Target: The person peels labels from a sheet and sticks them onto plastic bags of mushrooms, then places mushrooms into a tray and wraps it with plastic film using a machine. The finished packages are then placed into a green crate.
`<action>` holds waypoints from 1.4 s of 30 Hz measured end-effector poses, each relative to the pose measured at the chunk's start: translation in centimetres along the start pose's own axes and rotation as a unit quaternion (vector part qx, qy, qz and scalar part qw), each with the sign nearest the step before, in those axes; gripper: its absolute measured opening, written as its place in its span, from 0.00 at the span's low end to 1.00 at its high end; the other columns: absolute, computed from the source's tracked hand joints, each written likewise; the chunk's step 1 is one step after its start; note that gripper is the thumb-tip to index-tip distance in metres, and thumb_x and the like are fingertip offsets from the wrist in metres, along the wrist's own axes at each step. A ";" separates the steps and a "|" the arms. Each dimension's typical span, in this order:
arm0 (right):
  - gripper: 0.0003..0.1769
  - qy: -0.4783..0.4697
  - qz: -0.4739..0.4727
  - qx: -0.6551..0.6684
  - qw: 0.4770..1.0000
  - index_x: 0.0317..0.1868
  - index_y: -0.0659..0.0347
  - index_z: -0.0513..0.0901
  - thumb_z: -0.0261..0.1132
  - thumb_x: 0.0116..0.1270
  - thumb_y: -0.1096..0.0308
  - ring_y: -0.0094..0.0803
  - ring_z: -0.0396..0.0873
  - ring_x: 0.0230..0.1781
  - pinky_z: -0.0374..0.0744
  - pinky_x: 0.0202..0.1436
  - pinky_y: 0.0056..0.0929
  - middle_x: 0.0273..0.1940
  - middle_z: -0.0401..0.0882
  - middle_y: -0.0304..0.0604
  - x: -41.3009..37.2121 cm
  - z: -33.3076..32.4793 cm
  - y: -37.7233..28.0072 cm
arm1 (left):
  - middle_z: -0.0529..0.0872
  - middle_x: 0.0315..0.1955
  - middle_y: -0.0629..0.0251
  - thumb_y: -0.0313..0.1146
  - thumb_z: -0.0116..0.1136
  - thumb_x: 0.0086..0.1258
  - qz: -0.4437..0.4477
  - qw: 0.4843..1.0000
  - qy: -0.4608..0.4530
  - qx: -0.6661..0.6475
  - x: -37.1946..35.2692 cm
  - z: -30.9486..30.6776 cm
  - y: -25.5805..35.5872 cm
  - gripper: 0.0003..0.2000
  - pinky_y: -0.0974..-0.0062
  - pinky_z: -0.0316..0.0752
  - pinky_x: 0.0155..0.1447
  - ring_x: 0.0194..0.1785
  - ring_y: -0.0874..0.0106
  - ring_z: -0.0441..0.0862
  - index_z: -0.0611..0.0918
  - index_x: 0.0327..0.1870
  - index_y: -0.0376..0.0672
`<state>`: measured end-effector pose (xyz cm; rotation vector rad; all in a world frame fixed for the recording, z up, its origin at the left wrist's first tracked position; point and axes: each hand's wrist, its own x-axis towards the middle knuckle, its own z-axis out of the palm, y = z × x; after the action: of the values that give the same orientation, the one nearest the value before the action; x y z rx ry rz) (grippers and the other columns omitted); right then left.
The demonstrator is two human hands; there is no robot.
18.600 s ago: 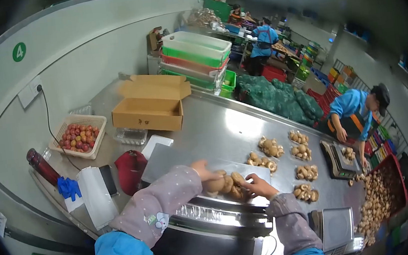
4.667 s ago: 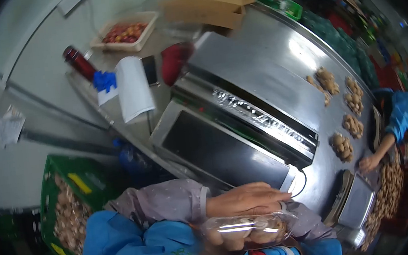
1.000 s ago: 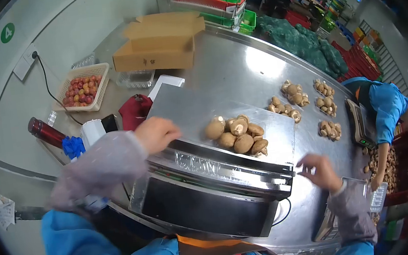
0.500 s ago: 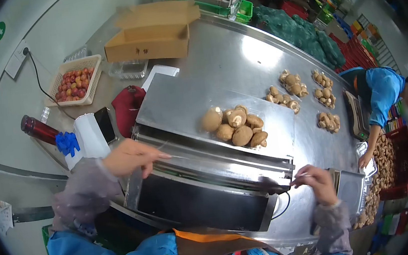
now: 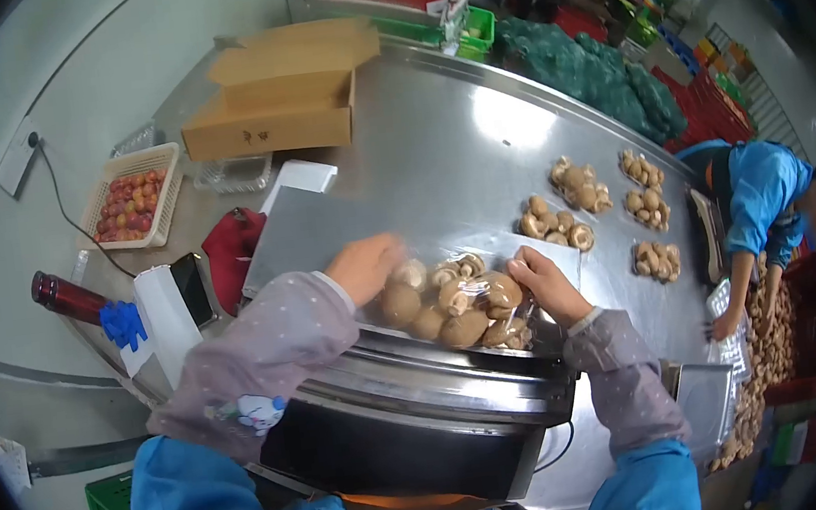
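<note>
Where mushrooms (image 5: 449,306) lie, hands flank them.

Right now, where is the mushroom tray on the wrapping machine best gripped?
Likely grip the mushroom tray by its two ends, from left and right, where the left hand and right hand sit; heaped mushrooms under film leave no top hold.
</note>
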<state>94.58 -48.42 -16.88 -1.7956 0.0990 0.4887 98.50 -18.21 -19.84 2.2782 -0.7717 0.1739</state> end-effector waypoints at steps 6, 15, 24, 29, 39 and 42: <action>0.39 -0.121 0.180 0.051 0.975 0.57 0.71 0.72 0.44 0.70 0.38 0.34 0.74 0.50 0.70 0.55 0.30 0.51 0.77 0.51 -1.5 0.0 -2.0 | 0.73 0.18 0.67 0.54 0.41 0.73 -0.521 0.728 -0.269 -0.356 2.2 -4.6 3.5 0.25 0.77 0.56 0.15 0.15 0.80 0.64 0.75 0.31 0.38; 0.36 -0.248 0.210 -0.050 0.944 0.48 0.70 0.79 0.43 0.72 0.41 0.34 0.77 0.42 0.77 0.41 0.31 0.41 0.81 0.55 -14.6 6.7 2.5 | 0.71 0.13 0.69 0.57 0.39 0.72 -0.460 0.741 -0.395 -0.288 -13.6 -4.2 9.4 0.27 0.76 0.59 0.15 0.12 0.77 0.66 0.78 0.27 0.41; 0.29 -0.067 0.084 -0.199 0.974 0.22 0.70 0.81 0.64 0.62 0.48 0.30 0.72 0.15 0.70 0.21 0.33 0.14 0.74 0.48 -18.3 10.0 7.4 | 0.81 0.20 0.49 0.54 0.51 0.65 -0.330 0.890 -0.311 -0.057 -20.5 -1.5 10.2 0.26 0.60 0.75 0.38 0.29 0.52 0.81 0.83 0.22 0.36; 0.15 0.013 -0.013 0.052 0.998 0.26 0.63 0.78 0.62 0.66 0.61 0.15 0.65 0.24 0.66 0.28 0.19 0.21 0.71 0.31 -21.2 9.3 10.2 | 0.81 0.31 0.56 0.37 0.69 0.49 -0.061 0.983 0.060 0.160 -18.1 -2.9 14.6 0.14 0.64 0.72 0.42 0.37 0.61 0.79 0.81 0.33 0.40; 0.09 -0.022 0.120 0.410 0.904 0.40 0.67 0.78 0.57 0.68 0.68 0.19 0.69 0.17 0.65 0.19 0.15 0.27 0.78 0.38 -24.8 9.0 10.7 | 0.71 0.61 0.61 0.62 0.61 0.50 0.123 0.971 -0.200 0.048 -17.3 4.5 19.4 0.42 0.56 0.52 0.69 0.66 0.60 0.64 0.69 0.64 0.44; 0.07 -0.117 0.141 0.328 0.927 0.41 0.67 0.78 0.57 0.67 0.72 0.17 0.68 0.17 0.66 0.20 0.14 0.30 0.79 0.39 -24.6 7.9 12.4 | 0.71 0.61 0.61 0.60 0.63 0.50 0.127 0.970 -0.200 0.047 -17.0 4.4 19.3 0.40 0.57 0.54 0.68 0.65 0.61 0.65 0.70 0.63 0.45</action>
<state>66.17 -49.04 -20.39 -1.0583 0.3194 0.7677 73.22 -23.96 -17.39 2.3274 -1.2895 -0.1417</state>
